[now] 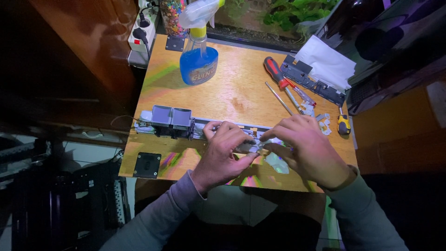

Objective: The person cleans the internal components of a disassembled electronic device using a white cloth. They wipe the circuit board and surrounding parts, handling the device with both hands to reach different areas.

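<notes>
A long grey mechanical assembly (172,122) with two boxy holders at its left end lies across the near part of a small wooden table (232,88). My left hand (222,153) rests on its middle, fingers curled over it. My right hand (309,148) is beside it on the right. Both hands pinch a crumpled white wipe (260,146) against the assembly. More of the white wipe (278,163) shows under my right hand.
A spray bottle of blue liquid (199,56) stands at the back. A red-handled screwdriver (277,73), a thin metal rod (278,98), a dark plastic strip (313,81), white paper (327,62), a small yellow tool (343,124) and a black square part (147,165) lie around. A power strip (143,32) sits far left.
</notes>
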